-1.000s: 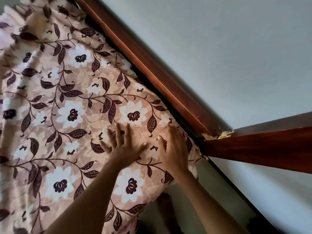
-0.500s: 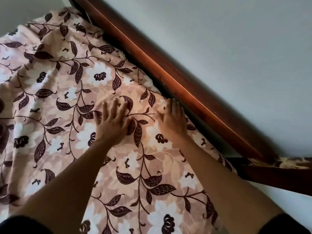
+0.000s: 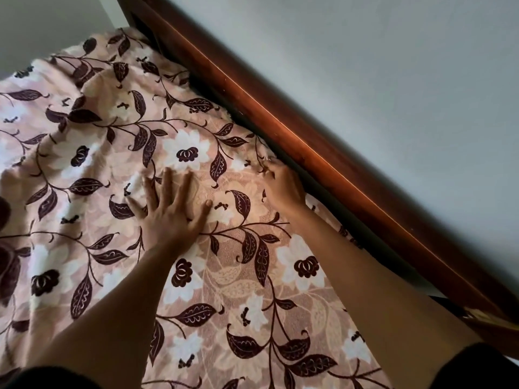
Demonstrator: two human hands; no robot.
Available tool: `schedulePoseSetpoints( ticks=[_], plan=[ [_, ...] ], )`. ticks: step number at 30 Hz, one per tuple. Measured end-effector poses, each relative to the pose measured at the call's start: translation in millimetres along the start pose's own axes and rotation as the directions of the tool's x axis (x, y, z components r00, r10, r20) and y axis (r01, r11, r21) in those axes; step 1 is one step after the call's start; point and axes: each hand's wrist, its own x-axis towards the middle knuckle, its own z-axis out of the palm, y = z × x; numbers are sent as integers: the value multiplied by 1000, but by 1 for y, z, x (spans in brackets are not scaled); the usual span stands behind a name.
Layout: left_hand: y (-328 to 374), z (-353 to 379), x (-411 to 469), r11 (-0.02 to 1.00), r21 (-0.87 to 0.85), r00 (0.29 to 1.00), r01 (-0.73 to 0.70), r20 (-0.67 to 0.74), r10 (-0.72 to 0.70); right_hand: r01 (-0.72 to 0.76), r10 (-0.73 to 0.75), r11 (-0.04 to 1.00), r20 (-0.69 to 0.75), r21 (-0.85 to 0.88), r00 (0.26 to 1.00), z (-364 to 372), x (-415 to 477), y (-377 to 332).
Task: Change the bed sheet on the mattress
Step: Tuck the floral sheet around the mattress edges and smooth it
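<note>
Flat: left hand fingers splayed on sheet; right hand fingers pinching sheet edge.

Bed sheet: soft cloth w/ a slightly fuzzy, fleece-like nap, matt, no sheen; pink-beige ground w/ printed dark-brown leaves and white flowers. Surface smooth under the arms, rumpled into loose folds toward the far end and left side. Bed frame rail: wood, reddish-brown, polished/varnished, glossy, w/ a bright highlight streak along its top edge; a few fine scratches show. Wall: plain pale paint, matt, smooth. Sleeves: dark cloth, matt, texture too blurred to tell.
</note>
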Motion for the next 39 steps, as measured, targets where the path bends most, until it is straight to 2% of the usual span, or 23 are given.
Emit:
schedulePoseSetpoints(
  ticks=[4, 9, 10, 12, 14, 15, 19, 23, 28, 32, 36, 39],
  plan=[
    [1, -1, -2, 1000, 1, 1000, -1, -13, 1, 46, -37, 957, 37, -287, 999, -4, -5, -4],
    [2, -3, -4, 1000, -10, 1000, -3, 5, 3, -85, 102, 957, 48, -278, 994, -7, 13, -9],
    [0, -4, -1, 1000, -10, 1000, -5, 10, 5, -51, 62, 956, 29, -290, 998, -6, 12, -13],
    [-4, -7, 5, 1000, 1, 999, -19, 26, 19, 110, -104, 932, 38, -345, 994, 3, -7, -19],
    [-13, -9, 21, 1000, 13, 1000, -17, 19, 16, 283, -250, 867, 132, -411, 959, 20, -30, -22],
    [-20, -11, 34, 1000, 19, 1000, -14, 15, 14, 318, -272, 832, 165, -454, 948, 28, -35, -22],
    [-49, -19, 84, 1000, 20, 1000, 15, -3, -15, 210, -170, 798, 124, -565, 978, 36, 1, -22],
    [-65, -23, 110, 997, 66, 999, 29, -26, -27, 99, -54, 866, 105, -490, 993, 37, 55, -49],
    [-66, -23, 115, 996, 80, 998, 44, -41, -41, 238, -210, 906, 116, -350, 971, 59, 89, -103],
    [-66, -21, 114, 991, 120, 997, 62, -53, -56, 129, -131, 970, 5, -205, 991, 69, 121, -128],
    [-67, -17, 114, 993, 102, 996, 63, -71, -56, 205, -204, 919, 38, -337, 978, 75, 130, -131],
    [-68, -14, 114, 994, 88, 996, 59, -70, -53, 166, -182, 917, -10, -364, 983, 68, 137, -133]
  ],
)
